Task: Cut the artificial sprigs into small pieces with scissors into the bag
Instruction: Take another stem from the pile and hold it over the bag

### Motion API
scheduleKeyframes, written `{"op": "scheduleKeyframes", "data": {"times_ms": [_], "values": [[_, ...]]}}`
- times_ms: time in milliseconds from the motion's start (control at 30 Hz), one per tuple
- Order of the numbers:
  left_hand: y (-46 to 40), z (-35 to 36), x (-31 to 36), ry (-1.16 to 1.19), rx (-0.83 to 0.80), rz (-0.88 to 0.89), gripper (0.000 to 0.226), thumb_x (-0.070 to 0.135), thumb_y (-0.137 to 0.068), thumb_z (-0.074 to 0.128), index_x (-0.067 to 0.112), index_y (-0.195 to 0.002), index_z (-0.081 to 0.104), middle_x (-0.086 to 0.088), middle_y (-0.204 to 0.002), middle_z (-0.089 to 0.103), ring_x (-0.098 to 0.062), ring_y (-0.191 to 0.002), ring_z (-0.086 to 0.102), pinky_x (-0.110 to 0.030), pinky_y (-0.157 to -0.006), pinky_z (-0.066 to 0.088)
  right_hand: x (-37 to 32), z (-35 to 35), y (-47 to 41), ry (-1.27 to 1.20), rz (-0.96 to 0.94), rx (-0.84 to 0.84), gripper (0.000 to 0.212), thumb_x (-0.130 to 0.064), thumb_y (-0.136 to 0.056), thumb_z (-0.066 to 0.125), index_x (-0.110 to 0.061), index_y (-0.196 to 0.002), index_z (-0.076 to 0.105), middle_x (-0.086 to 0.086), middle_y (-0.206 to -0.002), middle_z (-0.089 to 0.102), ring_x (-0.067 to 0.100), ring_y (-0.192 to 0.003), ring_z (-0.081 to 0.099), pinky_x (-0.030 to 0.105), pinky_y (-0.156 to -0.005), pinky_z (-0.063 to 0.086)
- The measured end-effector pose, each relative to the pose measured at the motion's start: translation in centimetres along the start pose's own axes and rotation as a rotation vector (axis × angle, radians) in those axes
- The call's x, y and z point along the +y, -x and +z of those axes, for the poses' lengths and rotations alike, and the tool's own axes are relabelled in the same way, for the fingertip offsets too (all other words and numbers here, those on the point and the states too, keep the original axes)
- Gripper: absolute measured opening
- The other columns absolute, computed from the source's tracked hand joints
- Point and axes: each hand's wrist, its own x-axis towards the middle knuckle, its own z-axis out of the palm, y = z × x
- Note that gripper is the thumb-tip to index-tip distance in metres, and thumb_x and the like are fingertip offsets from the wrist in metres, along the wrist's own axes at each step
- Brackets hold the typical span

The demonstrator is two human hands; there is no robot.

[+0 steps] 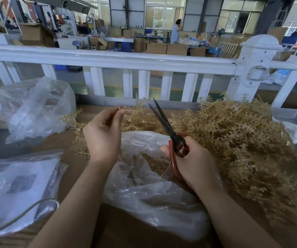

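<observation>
Over the open bag (155,192) you've got both hands up: your right hand (192,158) grips the red-handled scissors (169,133), blades a little apart and pointing away. Your left hand (103,135) pinches something thin at the fingertips, probably a sprig stub, too small to tell honestly. The pile of tan sprigs (233,133) sits just right of the bag, touching it, with cut bits already inside. They look light and springy, so I'd pinch each by its main stem, near the blades, or pieces may flick off.
</observation>
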Motion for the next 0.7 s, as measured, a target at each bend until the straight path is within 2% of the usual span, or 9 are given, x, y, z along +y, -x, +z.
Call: {"op": "scheduleKeyframes", "data": {"times_ms": [100, 167, 233, 367, 433, 500, 567, 633, 700], "values": [[1.0, 0.6, 1.3, 0.193, -0.084, 0.131, 0.011, 0.019, -0.091, 0.071, 0.027, -0.099, 0.072, 0.017, -0.086, 0.074, -0.006, -0.085, 0.072, -0.02, -0.076, 0.056, -0.4, -0.2, 0.0, -0.139, 0.039, 0.01, 0.057, -0.099, -0.066, 0.046, -0.049, -0.09, 0.058, -0.029, -0.077, 0.068, -0.005, -0.065, 0.066, 0.018, -0.053, 0.048], [2.1, 1.1, 1.5, 0.232, -0.195, 0.176, 0.016, 0.015, -0.089, 0.072, 0.02, -0.105, 0.073, 0.008, -0.092, 0.075, -0.011, -0.087, 0.073, -0.024, -0.077, 0.058, -0.7, -0.5, -0.1, -0.272, 0.085, 0.008, 0.054, -0.095, -0.064, 0.054, -0.05, -0.091, 0.062, -0.024, -0.074, 0.07, -0.003, -0.062, 0.067, 0.017, -0.051, 0.049], [2.9, 1.4, 1.6, 0.265, -0.301, 0.164, 0.019, 0.017, -0.087, 0.072, 0.02, -0.106, 0.073, 0.002, -0.096, 0.076, -0.014, -0.089, 0.073, -0.031, -0.079, 0.06, -0.7, -0.6, -0.3, -0.441, 0.122, -0.009, 0.042, -0.082, -0.066, 0.064, -0.045, -0.087, 0.068, -0.013, -0.068, 0.071, 0.003, -0.055, 0.066, 0.016, -0.049, 0.048], [3.6, 1.7, 0.9, 0.054, -0.408, 0.452, 0.018, 0.017, -0.086, 0.073, 0.012, -0.103, 0.077, 0.001, -0.104, 0.075, -0.008, -0.098, 0.07, -0.032, -0.086, 0.058, -1.0, -1.1, -0.6, -0.784, 0.229, -0.108, 0.051, -0.068, -0.067, 0.08, -0.02, -0.08, 0.074, 0.006, -0.065, 0.071, 0.006, -0.042, 0.054, 0.016, -0.044, 0.042], [4.0, 2.0, 0.8, 0.0, -0.499, 0.566, 0.017, 0.015, -0.087, 0.074, 0.01, -0.103, 0.078, -0.003, -0.108, 0.074, -0.011, -0.1, 0.07, -0.033, -0.086, 0.058, -1.0, -1.4, -0.8, -0.864, 0.261, -0.118, 0.043, -0.062, -0.068, 0.081, -0.021, -0.075, 0.072, 0.004, -0.058, 0.068, 0.006, -0.036, 0.048, 0.016, -0.039, 0.038], [4.5, 2.3, 0.7, -0.033, -0.58, 0.671, 0.018, 0.012, -0.086, 0.075, 0.008, -0.104, 0.078, -0.005, -0.11, 0.073, -0.015, -0.1, 0.071, -0.034, -0.083, 0.059, -0.9, -1.5, -1.0, -0.854, 0.266, -0.097, 0.034, -0.052, -0.072, 0.076, -0.021, -0.063, 0.066, 0.0, -0.048, 0.054, 0.011, -0.036, 0.044, 0.019, -0.039, 0.038], [4.7, 2.4, 0.6, -0.058, -0.627, 0.753, 0.018, 0.012, -0.087, 0.075, 0.008, -0.104, 0.078, -0.005, -0.111, 0.073, -0.018, -0.098, 0.072, -0.036, -0.079, 0.059, -0.5, -1.5, -1.2, -0.871, 0.293, -0.067, 0.032, -0.037, -0.081, 0.075, -0.011, -0.069, 0.06, 0.001, -0.047, 0.046, 0.014, -0.037, 0.042, 0.022, -0.039, 0.037], [4.6, 2.5, 0.4, -0.099, -0.641, 0.811, 0.016, 0.015, -0.086, 0.076, 0.01, -0.101, 0.079, -0.003, -0.111, 0.073, -0.018, -0.097, 0.072, -0.036, -0.078, 0.059, -0.2, -1.4, -1.4, -0.906, 0.318, -0.05, 0.017, -0.018, -0.089, 0.072, -0.006, -0.081, 0.064, -0.002, -0.047, 0.048, 0.011, -0.038, 0.042, 0.021, -0.04, 0.037], [4.5, 2.5, 0.4, -0.116, -0.649, 0.815, 0.016, 0.018, -0.083, 0.08, 0.012, -0.098, 0.08, -0.001, -0.112, 0.073, -0.018, -0.095, 0.071, -0.036, -0.079, 0.058, -0.2, -1.3, -1.3, -0.923, 0.306, -0.053, 0.006, -0.01, -0.092, 0.07, -0.005, -0.089, 0.067, -0.005, -0.049, 0.052, 0.01, -0.039, 0.042, 0.021, -0.04, 0.037]]}}
